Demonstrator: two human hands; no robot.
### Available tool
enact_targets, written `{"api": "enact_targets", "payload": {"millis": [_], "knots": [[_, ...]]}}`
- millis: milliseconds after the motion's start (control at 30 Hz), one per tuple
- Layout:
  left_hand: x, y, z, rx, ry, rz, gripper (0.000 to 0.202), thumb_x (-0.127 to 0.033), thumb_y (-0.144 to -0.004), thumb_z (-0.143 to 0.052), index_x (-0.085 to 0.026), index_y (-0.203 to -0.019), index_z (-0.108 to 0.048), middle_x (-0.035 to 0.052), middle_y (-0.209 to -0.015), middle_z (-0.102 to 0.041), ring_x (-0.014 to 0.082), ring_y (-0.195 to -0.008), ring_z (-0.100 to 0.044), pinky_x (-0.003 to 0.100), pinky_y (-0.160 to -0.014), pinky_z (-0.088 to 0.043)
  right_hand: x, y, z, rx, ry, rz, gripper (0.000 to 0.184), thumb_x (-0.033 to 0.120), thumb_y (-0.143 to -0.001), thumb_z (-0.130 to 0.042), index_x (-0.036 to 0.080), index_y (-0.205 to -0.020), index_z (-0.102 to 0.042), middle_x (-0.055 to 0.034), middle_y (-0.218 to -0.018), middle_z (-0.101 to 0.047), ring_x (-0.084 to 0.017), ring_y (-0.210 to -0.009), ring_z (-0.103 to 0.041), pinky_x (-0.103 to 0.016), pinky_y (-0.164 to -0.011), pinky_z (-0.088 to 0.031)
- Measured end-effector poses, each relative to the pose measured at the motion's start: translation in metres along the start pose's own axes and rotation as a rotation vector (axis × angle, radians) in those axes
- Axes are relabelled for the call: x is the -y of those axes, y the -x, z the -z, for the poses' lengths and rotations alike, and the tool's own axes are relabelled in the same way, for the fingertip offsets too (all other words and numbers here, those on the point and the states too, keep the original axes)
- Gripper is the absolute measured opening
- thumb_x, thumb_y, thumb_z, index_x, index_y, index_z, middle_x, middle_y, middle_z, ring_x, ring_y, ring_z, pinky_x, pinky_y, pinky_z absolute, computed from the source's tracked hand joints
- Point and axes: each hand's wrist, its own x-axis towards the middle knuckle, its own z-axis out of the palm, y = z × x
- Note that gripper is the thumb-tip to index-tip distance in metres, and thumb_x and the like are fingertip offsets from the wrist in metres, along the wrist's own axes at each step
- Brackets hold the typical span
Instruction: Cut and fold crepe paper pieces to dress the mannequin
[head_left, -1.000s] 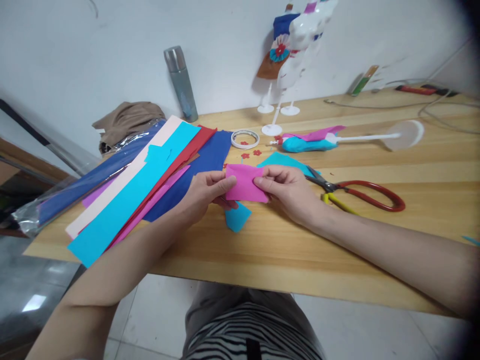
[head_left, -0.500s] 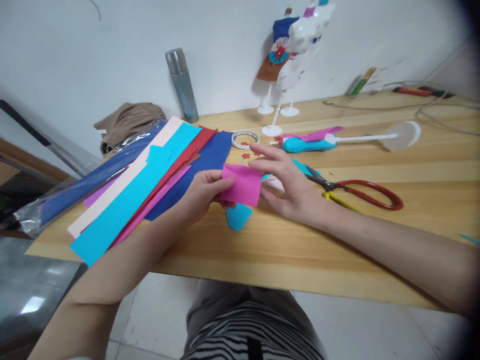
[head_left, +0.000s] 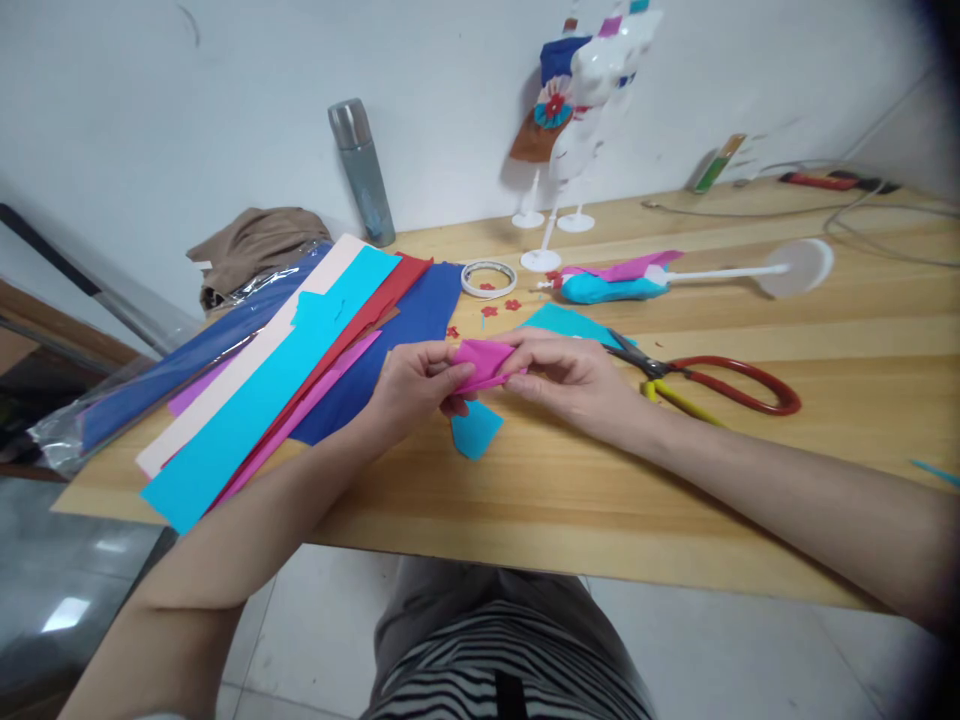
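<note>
Between both hands, above the table, is a small piece of pink crepe paper [head_left: 484,363], creased and partly folded over. My left hand [head_left: 420,380] pinches its left side, thumb on top. On the right edge, the fingers of my right hand [head_left: 566,372] close on the paper. Just below lies a blue paper scrap [head_left: 476,430] on the wooden table. Another blue piece [head_left: 570,323] lies behind my right hand, touching the tips of the red-handled scissors [head_left: 739,385]. Several small red paper flowers [head_left: 489,312] are scattered beyond the hands, near a roll of tape [head_left: 489,279].
Colored paper strips [head_left: 277,370] are piled at the left, by a brown cloth [head_left: 259,250]. A grey thermos [head_left: 361,170] stands at the wall. White dress forms [head_left: 592,80] stand at the back; one dressed form [head_left: 615,287] lies down. Yellow-handled tool [head_left: 682,402] lies beneath the scissors.
The pink paper, flat before, is now folded and bunched. My right hand has moved in from beside it and closed on its right edge. My left hand has kept its hold.
</note>
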Motion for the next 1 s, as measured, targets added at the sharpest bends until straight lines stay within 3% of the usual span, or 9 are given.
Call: {"api": "enact_targets", "payload": {"millis": [133,267,433,567,700,1000], "knots": [[-0.0011,0.0009,0.0001,-0.027,0.000,-0.019,0.039,-0.051,-0.075,-0.081,-0.015,-0.073,-0.068,0.0013,-0.059,-0.068,0.0109,-0.046,-0.063,0.019,-0.045,-0.049,0.0000,-0.0004,-0.0048,-0.053,-0.088,-0.115,0.025,0.046,-0.083,-0.075,0.025,-0.071,-0.068,-0.0036,-0.075,-0.066,-0.022,-0.073,-0.060,-0.041,-0.076,-0.049],[-0.0021,-0.0004,0.0020,0.006,0.125,0.131,0.055,-0.068,-0.075,-0.076,-0.015,-0.071,-0.063,0.0073,-0.064,-0.073,0.0136,-0.047,-0.066,0.020,-0.042,-0.047,-0.0013,0.0013,-0.0065,-0.196,-0.121,-0.151,0.028,0.048,-0.081,-0.077,0.026,-0.068,-0.065,-0.0024,-0.072,-0.065,-0.021,-0.071,-0.057,-0.041,-0.075,-0.048],[-0.0004,-0.0026,0.0027,0.060,0.220,0.304,0.048,-0.058,-0.071,-0.084,-0.015,-0.070,-0.062,0.0071,-0.064,-0.073,0.0136,-0.047,-0.066,0.020,-0.042,-0.047,-0.0032,0.0037,-0.0080,-0.239,-0.078,-0.115,0.020,0.043,-0.083,-0.075,0.027,-0.073,-0.068,-0.0046,-0.081,-0.070,-0.024,-0.079,-0.062,-0.042,-0.079,-0.049],[-0.0012,-0.0015,0.0015,0.039,0.184,0.216,0.038,-0.044,-0.071,-0.087,-0.015,-0.070,-0.063,0.0050,-0.066,-0.074,0.0119,-0.049,-0.066,0.019,-0.045,-0.049,-0.0008,0.0034,-0.0099,-0.237,-0.104,-0.171,0.023,0.046,-0.080,-0.078,0.027,-0.072,-0.068,-0.0033,-0.076,-0.068,-0.022,-0.074,-0.059,-0.041,-0.076,-0.050],[-0.0028,-0.0002,0.0004,0.017,0.094,0.093,0.035,-0.042,-0.070,-0.087,-0.014,-0.072,-0.066,0.0039,-0.063,-0.073,0.0120,-0.049,-0.066,0.019,-0.047,-0.052,0.0005,0.0022,-0.0094,-0.232,-0.224,-0.278,0.033,0.053,-0.074,-0.082,0.025,-0.067,-0.066,-0.0010,-0.067,-0.062,-0.018,-0.063,-0.053,-0.037,-0.066,-0.048],[-0.0016,-0.0024,0.0042,0.008,0.101,0.091,0.044,-0.053,-0.069,-0.085,-0.015,-0.073,-0.064,0.0026,-0.057,-0.069,0.0138,-0.049,-0.066,0.021,-0.047,-0.050,-0.0068,0.0020,-0.0041,-0.164,-0.506,-0.357,0.032,0.056,-0.074,-0.081,0.024,-0.072,-0.075,-0.0041,-0.074,-0.071,-0.020,-0.069,-0.063,-0.037,-0.069,-0.056]]}}
